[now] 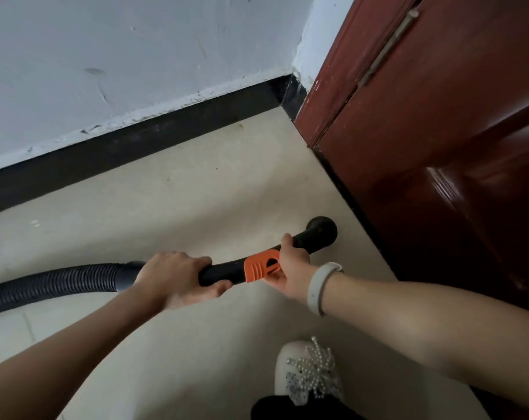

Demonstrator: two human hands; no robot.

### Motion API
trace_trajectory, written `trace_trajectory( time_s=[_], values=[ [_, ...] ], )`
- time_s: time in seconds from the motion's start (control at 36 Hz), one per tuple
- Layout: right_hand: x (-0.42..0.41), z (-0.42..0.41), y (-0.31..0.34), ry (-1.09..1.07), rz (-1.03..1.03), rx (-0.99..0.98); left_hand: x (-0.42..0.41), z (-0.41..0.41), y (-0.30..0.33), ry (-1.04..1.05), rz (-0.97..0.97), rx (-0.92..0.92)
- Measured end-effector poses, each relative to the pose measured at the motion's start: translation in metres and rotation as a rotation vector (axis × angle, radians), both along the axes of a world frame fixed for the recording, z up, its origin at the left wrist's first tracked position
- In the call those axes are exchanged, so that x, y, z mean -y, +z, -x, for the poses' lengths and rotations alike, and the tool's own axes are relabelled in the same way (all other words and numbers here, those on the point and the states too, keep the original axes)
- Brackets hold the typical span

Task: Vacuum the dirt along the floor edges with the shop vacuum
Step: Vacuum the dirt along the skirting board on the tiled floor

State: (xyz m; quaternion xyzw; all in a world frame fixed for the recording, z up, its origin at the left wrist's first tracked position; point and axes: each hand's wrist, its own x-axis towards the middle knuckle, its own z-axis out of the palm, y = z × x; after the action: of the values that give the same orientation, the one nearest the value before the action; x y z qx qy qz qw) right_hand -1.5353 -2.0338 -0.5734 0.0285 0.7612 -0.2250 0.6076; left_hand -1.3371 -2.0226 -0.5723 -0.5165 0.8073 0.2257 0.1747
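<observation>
Vacuum wand point(224, 269) (black, with an orange collar point(261, 266)) is wrapped by the left hand point(178, 278) near the ribbed hose point(51, 284) and the right hand point(292, 269) beyond it, nozzle point(322, 233) just ahead, beside the red door point(439, 147).

Black ribbed hose point(51, 284); orange collar point(261, 265); red-brown door point(439, 131).
</observation>
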Motion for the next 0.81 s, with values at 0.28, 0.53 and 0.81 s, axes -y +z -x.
trace_trajectory(
  time_s=[0.28, 0.53, 0.81],
  values=[
    [-0.046, -0.054, 0.008, -0.225, -0.035, 0.012, -0.008, -0.047, 0.005, -0.192, 0.073, 0.050],
    [-0.071, -0.085, 0.016, -0.555, -0.030, 0.178, 0.001, -0.071, 0.017, -0.312, 0.117, 0.088],
    [-0.042, -0.056, 0.018, -0.444, 0.023, 0.060, 0.003, -0.041, 0.016, -0.102, 0.128, 0.040]
  ],
)
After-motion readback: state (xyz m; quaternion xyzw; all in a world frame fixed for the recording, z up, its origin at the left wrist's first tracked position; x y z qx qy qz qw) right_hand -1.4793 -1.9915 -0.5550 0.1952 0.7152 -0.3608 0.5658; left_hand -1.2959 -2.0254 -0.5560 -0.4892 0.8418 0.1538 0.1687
